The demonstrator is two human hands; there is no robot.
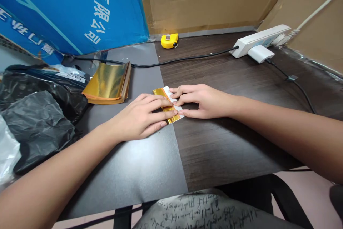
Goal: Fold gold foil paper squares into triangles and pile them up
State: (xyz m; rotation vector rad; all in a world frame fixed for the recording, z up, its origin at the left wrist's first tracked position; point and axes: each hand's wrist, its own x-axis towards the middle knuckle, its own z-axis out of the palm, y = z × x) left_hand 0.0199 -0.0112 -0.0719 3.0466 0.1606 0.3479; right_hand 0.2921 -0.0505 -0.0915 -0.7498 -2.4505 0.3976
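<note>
A small sheet of gold foil paper (172,119) with an orange strip and a white edge lies on the table, partly folded. My left hand (144,116) rests on its gold side with the fingers spread flat. From the right, my right hand (200,101) touches the white edge with its fingertips, fingers apart and bent. The fingertips of both hands nearly meet over the sheet and hide part of it. A stack of gold sheets (108,79) stands behind my left hand, to its left.
Black plastic bags (40,125) lie at the left. A yellow tape measure (169,40) sits near the back. A black cable (184,59) runs to a white power strip (261,39). Cardboard (209,0) and a blue panel (72,11) border the table.
</note>
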